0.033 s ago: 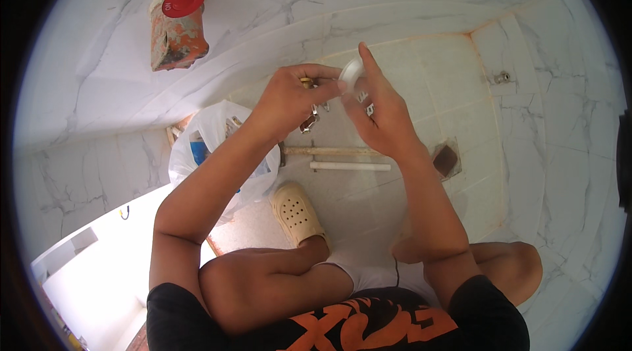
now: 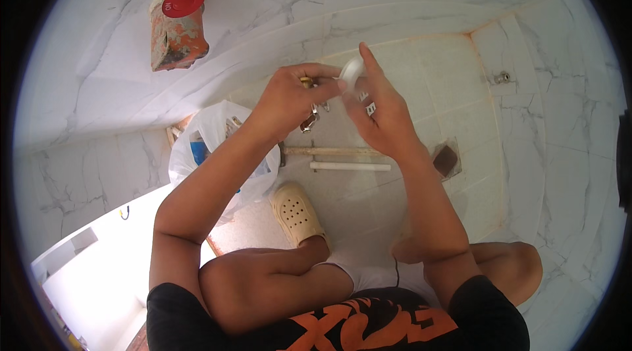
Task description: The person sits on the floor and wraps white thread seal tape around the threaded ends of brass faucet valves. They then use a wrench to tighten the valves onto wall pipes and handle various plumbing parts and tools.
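My left hand [image 2: 286, 101] is closed around a small metal fitting, perhaps a valve. Its brass-coloured end [image 2: 306, 81] shows between the fingers, and its chrome part [image 2: 309, 120] sticks out below the palm. The left thumb and forefinger reach across to the edge of a white roll of what looks like thread seal tape [image 2: 351, 72]. My right hand [image 2: 386, 110] grips this roll between the thumb and the fingers, with the forefinger pointing up. Part of the roll is hidden by the right hand, and most of the fitting by the left.
A white plastic bag [image 2: 217, 117] with things in it stands left of my hands. A wooden strip [image 2: 332, 151] and a white pipe [image 2: 352, 166] lie on the tiles near a square floor hole [image 2: 446, 161]. A red-handled valve [image 2: 183, 2] juts from the wall above an orange, cement-smeared block [image 2: 176, 38].
The tape roll has turned slightly in my right hand. Both arms stay in place.
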{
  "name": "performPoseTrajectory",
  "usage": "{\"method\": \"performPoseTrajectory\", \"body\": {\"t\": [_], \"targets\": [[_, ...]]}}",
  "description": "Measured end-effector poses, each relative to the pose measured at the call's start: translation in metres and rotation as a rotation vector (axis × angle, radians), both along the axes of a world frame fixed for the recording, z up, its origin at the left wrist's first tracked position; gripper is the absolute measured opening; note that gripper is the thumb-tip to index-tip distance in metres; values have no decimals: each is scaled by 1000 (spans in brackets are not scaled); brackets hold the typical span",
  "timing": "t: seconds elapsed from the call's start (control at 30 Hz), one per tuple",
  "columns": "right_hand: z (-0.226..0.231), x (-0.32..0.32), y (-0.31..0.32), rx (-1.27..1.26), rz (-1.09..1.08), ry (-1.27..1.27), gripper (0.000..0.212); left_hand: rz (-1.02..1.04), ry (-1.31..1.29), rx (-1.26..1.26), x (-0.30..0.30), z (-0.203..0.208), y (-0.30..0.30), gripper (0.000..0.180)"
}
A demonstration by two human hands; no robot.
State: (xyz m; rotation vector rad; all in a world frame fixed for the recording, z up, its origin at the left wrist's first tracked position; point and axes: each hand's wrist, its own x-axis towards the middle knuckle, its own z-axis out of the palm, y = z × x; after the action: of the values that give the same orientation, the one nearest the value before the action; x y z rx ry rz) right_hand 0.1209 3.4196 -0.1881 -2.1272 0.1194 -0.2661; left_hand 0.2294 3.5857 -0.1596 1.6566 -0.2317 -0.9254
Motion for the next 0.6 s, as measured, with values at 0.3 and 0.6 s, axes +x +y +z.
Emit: {"method": "performPoseTrajectory", "body": {"t": [0.3, 0.6], "targets": [[7, 6, -2, 448, -150, 56, 68, 55, -27, -199, 1, -2, -8, 35], [4, 13, 2, 945, -245, 8, 82, 38, -135, -97, -1, 10, -11, 34]]}}
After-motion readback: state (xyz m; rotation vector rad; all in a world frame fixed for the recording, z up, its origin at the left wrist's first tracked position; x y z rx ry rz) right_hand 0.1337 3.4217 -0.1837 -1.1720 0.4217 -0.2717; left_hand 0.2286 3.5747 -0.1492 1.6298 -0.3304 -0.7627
